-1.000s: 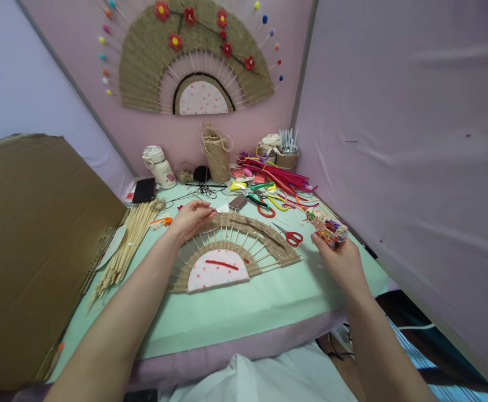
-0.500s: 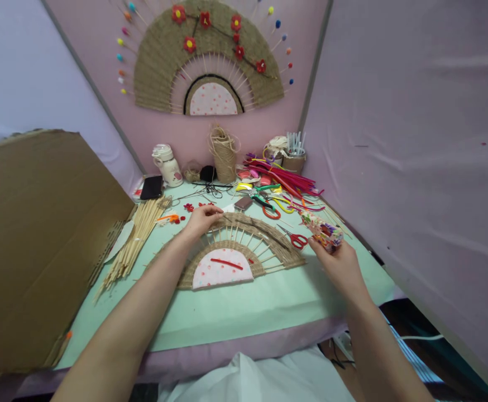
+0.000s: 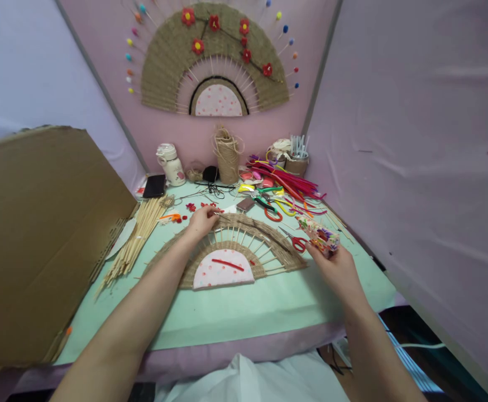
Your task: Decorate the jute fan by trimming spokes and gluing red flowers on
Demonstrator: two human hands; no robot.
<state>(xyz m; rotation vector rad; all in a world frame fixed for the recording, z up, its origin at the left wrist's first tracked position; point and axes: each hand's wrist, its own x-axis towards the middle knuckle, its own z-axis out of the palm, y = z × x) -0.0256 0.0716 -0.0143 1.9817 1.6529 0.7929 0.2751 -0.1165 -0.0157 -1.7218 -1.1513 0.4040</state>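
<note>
A woven twine fan with thin stick ribs lies on the table, a dark thin stem running along its band. Its pink dotted half-round centre carries a red strip. My left hand is at the fan's top edge, fingertips pinched together near the stem's upper end; what lies between them is too small to make out. To the right of the fan, my right hand is closed round a floral-patterned glue gun, its front towards the fan. Red-handled scissors lie beside it.
Bundled sticks and a cardboard sheet stand left. Behind are a white bottle, a twine spool, pliers, pink pipe cleaners and a cup of clear sticks. A finished fan hangs on the wall.
The view has shifted slightly. My right hand and the glue gun have moved a little to the left; my left hand stays at the fan's top edge, still pinched.
</note>
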